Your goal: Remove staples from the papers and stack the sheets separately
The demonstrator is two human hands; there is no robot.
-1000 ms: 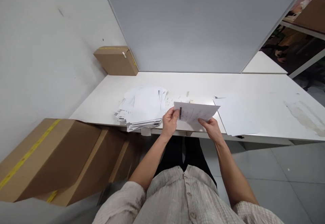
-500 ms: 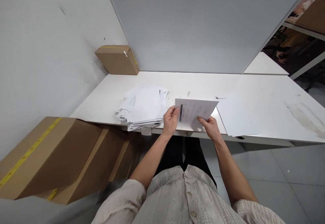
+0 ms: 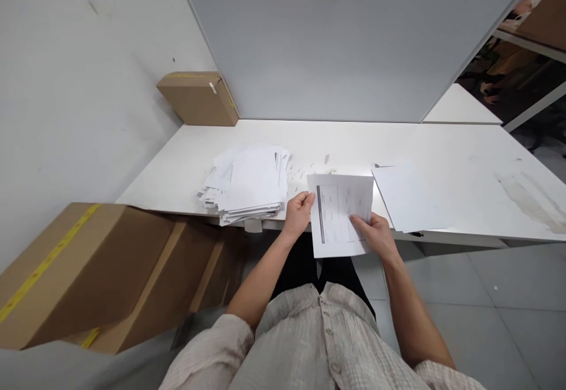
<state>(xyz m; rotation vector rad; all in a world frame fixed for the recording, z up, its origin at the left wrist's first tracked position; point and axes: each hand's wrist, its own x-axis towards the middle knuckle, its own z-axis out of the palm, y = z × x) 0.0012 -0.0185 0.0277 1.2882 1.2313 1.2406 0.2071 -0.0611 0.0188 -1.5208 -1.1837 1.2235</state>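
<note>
Where the view reaches farthest left of the printed sheet [image 3: 331,225], large cardboard boxes [image 3: 88,278] with yellow tape stand beside the worktop [image 3: 327,134]. Left of the sheet and farther back, a smaller carton [image 3: 198,101] rests on the worktop, against a grey upright panel [image 3: 318,42] that rises behind the sheet. Nearer, to the sheet's left, sits a thick, uneven pile of papers [image 3: 256,181], a few edges jutting out.

At the sheet's left edge, the left hand [image 3: 298,214] pinches the paper between thumb and fingers. The sheet itself is at the worktop's front edge, its printed face towards the person; whether it touches the worktop cannot be told. On its right side the right hand [image 3: 375,234] grips it, thumb across the print and fingers mostly hidden behind.

Just right of the sheet lie loose white papers [image 3: 409,198]; farther right, a greyish stain [image 3: 530,204] marks the surface.
</note>
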